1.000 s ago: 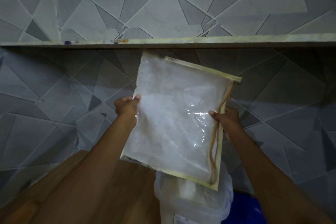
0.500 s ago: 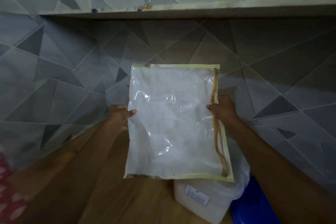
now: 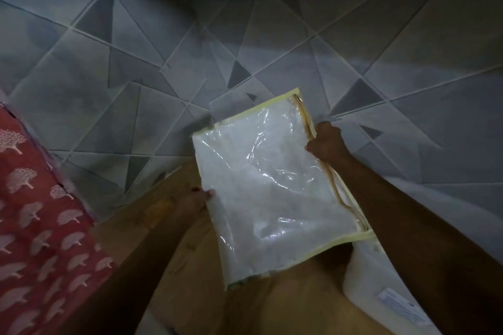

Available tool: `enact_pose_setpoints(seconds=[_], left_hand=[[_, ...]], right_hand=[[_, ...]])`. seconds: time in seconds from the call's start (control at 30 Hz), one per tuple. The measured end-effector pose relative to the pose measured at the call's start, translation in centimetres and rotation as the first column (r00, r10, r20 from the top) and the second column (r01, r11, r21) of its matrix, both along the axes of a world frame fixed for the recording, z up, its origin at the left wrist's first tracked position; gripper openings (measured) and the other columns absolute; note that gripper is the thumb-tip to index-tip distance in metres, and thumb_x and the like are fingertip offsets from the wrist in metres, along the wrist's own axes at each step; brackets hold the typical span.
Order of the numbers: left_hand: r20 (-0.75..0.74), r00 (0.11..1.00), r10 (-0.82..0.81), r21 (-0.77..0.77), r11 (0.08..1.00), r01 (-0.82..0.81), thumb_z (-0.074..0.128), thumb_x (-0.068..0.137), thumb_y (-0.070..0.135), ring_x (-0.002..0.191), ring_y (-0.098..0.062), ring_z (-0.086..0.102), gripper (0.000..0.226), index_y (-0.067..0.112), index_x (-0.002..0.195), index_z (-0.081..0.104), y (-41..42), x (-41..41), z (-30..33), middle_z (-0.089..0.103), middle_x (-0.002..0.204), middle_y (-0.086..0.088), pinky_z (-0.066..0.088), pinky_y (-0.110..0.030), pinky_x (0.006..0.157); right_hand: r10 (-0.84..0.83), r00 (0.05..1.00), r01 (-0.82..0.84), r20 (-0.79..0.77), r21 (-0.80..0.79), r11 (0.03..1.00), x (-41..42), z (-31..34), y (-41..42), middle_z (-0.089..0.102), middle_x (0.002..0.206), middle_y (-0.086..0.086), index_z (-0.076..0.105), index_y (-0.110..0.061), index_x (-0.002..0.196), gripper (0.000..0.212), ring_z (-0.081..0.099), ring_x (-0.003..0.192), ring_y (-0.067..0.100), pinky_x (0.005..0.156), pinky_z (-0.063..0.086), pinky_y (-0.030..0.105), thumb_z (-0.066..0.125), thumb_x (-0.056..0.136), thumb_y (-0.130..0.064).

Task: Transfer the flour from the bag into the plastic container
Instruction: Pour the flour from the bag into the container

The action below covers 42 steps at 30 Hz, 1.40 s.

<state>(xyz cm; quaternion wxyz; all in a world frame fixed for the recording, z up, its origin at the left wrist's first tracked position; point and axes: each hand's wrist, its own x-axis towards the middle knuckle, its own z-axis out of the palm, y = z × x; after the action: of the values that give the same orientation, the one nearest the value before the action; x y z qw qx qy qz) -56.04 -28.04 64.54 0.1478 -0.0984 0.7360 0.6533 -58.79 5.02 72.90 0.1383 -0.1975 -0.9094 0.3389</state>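
Both hands hold the clear bag (image 3: 272,193) by its 2 side edges — left hand (image 3: 194,200) pinching one, right hand (image 3: 325,141) gripping the zipper side; the plastic container (image 3: 381,280) sits below-right, its near corner under the bag.

- We see the bag (image 3: 275,193) held up in the middle, between the two hands — the left hand (image 3: 194,198) at its left edge, the right hand (image 3: 325,143) at its right edge.
- The plastic container (image 3: 381,283) stands at lower right, below the bag's lower right corner and under the right forearm.
- The wooden surface (image 3: 206,296) lies beneath bag and container.
- The patterned cloth (image 3: 35,231) lies at far left, beside the surface.
- The tiled wall (image 3: 190,35) stands behind everything.
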Motion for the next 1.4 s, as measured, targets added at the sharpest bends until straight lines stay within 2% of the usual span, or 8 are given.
enact_pose_setpoints(seconds=[0.2, 0.37, 0.53, 0.67, 0.77, 0.9, 1.17, 1.4], left_hand=[[0.152, 0.979, 0.139, -0.041, 0.99, -0.134, 0.069, 0.092, 0.004, 0.06, -0.026, 0.059, 0.02, 0.001, 0.076, 0.057, -2.0, -4.5, -9.6, 0.064, 0.083, -0.026, 0.05, -0.026, 0.036], [0.267, 0.955, 0.132, -0.084, 0.99, -0.114, 0.082, 0.082, 0.024, 0.089, -0.044, 0.07, 0.048, -0.011, 0.11, 0.064, -4.1, -7.6, -19.0, 0.07, 0.107, -0.028, 0.061, -0.056, 0.074], [0.285, 0.944, 0.163, -0.076, 0.986, -0.148, 0.078, 0.086, 0.016, 0.082, -0.037, 0.069, 0.031, -0.007, 0.101, 0.062, -4.3, -5.7, -20.0, 0.069, 0.102, -0.024, 0.063, -0.041, 0.059], [0.201, 0.966, 0.164, -0.313, 0.945, -0.095, 0.078, 0.063, 0.051, 0.081, -0.044, 0.072, 0.061, -0.004, 0.088, 0.071, -5.5, -6.3, -26.2, 0.072, 0.086, -0.026, 0.06, -0.055, 0.073], [0.079, 0.987, 0.141, -0.478, 0.874, -0.087, 0.06, 0.058, 0.063, 0.085, -0.044, 0.07, 0.082, -0.009, 0.095, 0.07, -4.2, -5.1, -22.8, 0.071, 0.089, -0.026, 0.057, -0.051, 0.079], [-0.145, 0.987, 0.07, -0.65, 0.746, -0.148, 0.077, 0.076, 0.029, 0.108, -0.049, 0.058, 0.067, -0.01, 0.125, 0.054, -2.7, -4.2, -21.0, 0.057, 0.12, -0.032, 0.049, -0.055, 0.094], [-0.169, 0.961, -0.217, -0.66, 0.75, 0.054, 0.074, 0.075, 0.017, 0.116, -0.037, 0.059, 0.054, 0.001, 0.125, 0.06, -1.0, -3.8, -21.9, 0.062, 0.123, -0.016, 0.046, -0.038, 0.099], [-0.282, 0.956, -0.075, -0.39, 0.92, -0.043, 0.07, 0.091, 0.009, 0.107, -0.025, 0.067, 0.028, 0.007, 0.118, 0.066, 1.2, -1.7, -16.6, 0.07, 0.115, -0.007, 0.054, -0.026, 0.091]], right_hand=[[-0.018, 0.995, 0.015, 0.099, 0.025, 1.0, -5.6, -7.7, -3.0, 0.057, 0.13, 0.017, 0.056, -0.012, 0.129, 0.058, 0.054, 0.123, 0.036, 0.101, 0.046, 0.039, 0.082, 0.078, -0.017], [-0.051, 0.967, 0.032, 0.251, 0.079, 0.996, -8.6, -12.8, -4.8, 0.064, 0.118, 0.014, 0.061, -0.012, 0.12, 0.047, 0.065, 0.108, 0.034, 0.089, 0.056, 0.039, 0.081, 0.078, -0.019], [0.058, 0.911, -0.15, 0.408, 0.199, 0.968, -10.1, -17.6, -6.4, 0.067, 0.115, 0.008, 0.057, -0.018, 0.12, 0.038, 0.066, 0.102, 0.031, 0.083, 0.053, 0.034, 0.066, 0.084, -0.026], [0.096, 0.916, -0.191, 0.389, 0.214, 0.958, -11.2, -20.5, -8.2, 0.063, 0.119, 0.01, 0.057, -0.011, 0.127, 0.041, 0.063, 0.108, 0.031, 0.091, 0.05, 0.033, 0.065, 0.088, -0.022], [0.071, 0.926, -0.153, 0.371, 0.197, 0.968, -11.7, -22.4, -9.2, 0.051, 0.14, 0.017, 0.046, -0.006, 0.14, 0.054, 0.049, 0.13, 0.035, 0.11, 0.039, 0.037, 0.064, 0.091, -0.016], [0.03, 0.929, -0.134, 0.37, 0.258, 0.957, -10.5, -24.1, -9.2, 0.049, 0.142, 0.018, 0.045, -0.005, 0.138, 0.05, 0.048, 0.131, 0.033, 0.107, 0.04, 0.035, 0.061, 0.093, -0.021], [0.087, 0.921, -0.141, 0.381, 0.116, 0.983, -3.6, -27.7, -10.1, 0.054, 0.131, 0.01, 0.06, -0.012, 0.125, 0.04, 0.055, 0.123, 0.027, 0.1, 0.051, 0.039, 0.065, 0.085, -0.016], [-0.072, 0.997, 0.069, -0.001, -0.231, 0.97, 2.0, -24.1, -11.9, 0.071, 0.114, 0.011, 0.07, -0.006, 0.116, 0.033, 0.07, 0.102, 0.021, 0.088, 0.059, 0.044, 0.077, 0.085, -0.01]])
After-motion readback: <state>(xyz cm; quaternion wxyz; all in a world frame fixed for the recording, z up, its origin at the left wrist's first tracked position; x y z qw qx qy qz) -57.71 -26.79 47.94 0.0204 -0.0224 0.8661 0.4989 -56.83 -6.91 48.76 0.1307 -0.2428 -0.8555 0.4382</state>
